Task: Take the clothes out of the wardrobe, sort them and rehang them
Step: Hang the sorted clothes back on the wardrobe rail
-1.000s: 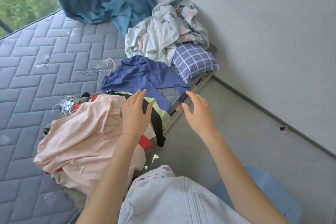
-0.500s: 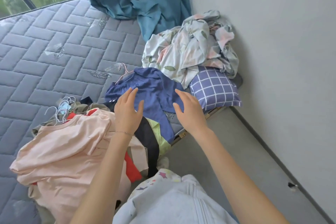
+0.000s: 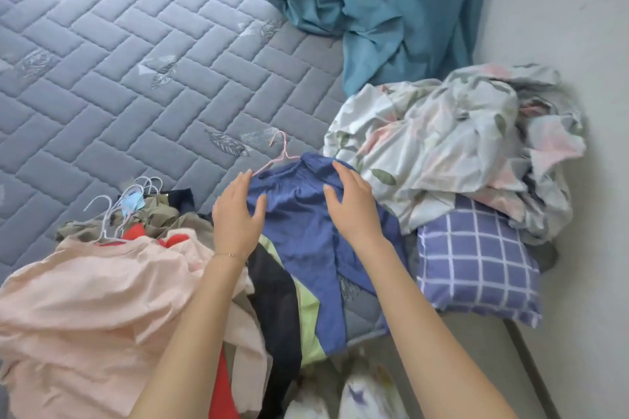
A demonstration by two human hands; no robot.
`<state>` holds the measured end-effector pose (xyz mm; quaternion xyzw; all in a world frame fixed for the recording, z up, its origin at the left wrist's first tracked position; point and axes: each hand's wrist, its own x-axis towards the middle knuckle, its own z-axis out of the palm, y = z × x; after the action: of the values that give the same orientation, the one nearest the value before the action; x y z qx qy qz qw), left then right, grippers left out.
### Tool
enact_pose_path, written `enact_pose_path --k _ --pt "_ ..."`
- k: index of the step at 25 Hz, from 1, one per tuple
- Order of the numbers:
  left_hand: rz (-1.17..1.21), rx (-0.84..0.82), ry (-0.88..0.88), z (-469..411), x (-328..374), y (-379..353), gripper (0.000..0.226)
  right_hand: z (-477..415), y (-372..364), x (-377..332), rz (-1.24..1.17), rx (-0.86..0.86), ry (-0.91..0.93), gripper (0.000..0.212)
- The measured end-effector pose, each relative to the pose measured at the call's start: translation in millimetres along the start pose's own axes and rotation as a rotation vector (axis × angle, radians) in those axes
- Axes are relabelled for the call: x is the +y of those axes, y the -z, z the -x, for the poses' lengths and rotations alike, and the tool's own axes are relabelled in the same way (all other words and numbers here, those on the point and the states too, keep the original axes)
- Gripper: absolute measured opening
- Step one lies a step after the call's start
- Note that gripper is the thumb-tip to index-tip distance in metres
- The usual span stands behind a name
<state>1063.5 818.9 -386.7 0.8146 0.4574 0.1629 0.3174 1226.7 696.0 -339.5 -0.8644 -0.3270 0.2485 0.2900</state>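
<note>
Over the blue shirt [image 3: 301, 235], left hand [image 3: 238, 219] and right hand [image 3: 354, 211] have arrived.

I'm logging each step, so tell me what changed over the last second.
Both hands moved forward from near the peach garment to the blue garment on the pink hanger. The left hand and right hand now lie on its upper part, fingers straight, gripping nothing. The floral bedding and checked pillow stayed put.
</note>
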Motion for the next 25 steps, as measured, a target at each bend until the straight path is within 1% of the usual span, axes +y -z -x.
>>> enact_pose_path --k 4,6,9,12,14,16,18,20,21,22,23,25 --pt "-0.006 0.074 0.079 -57 -76 -84 0.054 -103 -81 60 0.068 -0.042 0.089 0.05" --pt "-0.048 0.063 0.1 -74 -113 -121 0.057 -142 -115 94 0.116 -0.056 0.118 0.051" --pt "-0.108 0.008 0.147 -88 -164 -166 0.06 -184 -158 138 0.258 -0.083 0.164 0.055" --pt "-0.234 -0.049 0.163 -103 -199 -195 0.061 -214 -187 168 0.409 -0.125 0.175 0.06" --pt "-0.271 -0.068 0.201 -114 -211 -204 0.059 -226 -200 181 0.477 -0.138 0.176 0.064" --pt "-0.257 -0.049 0.21 -124 -219 -209 0.053 -235 -209 190 0.503 -0.159 0.14 0.064" --pt "-0.289 -0.007 0.174 -133 -224 -211 0.047 -241 -213 193 0.537 -0.126 0.108 0.062" --pt "-0.283 0.011 0.156 -137 -229 -208 0.033 -240 -212 191 0.444 -0.038 0.121 0.048" --pt "-0.236 0.003 0.152 -136 -229 -206 0.023 -236 -209 189 0.345 0.007 0.145 0.039" --pt "-0.182 -0.018 0.146 -134 -228 -202 0.018 -231 -206 186 0.257 0.036 0.165 0.031" --pt "-0.143 -0.041 0.139 -130 -226 -198 0.022 -224 -200 183 0.197 0.039 0.167 0.027" --pt "-0.1 -0.037 0.098 -119 -217 -185 0.026 -207 -183 174 0.111 0.034 0.142 0.026"
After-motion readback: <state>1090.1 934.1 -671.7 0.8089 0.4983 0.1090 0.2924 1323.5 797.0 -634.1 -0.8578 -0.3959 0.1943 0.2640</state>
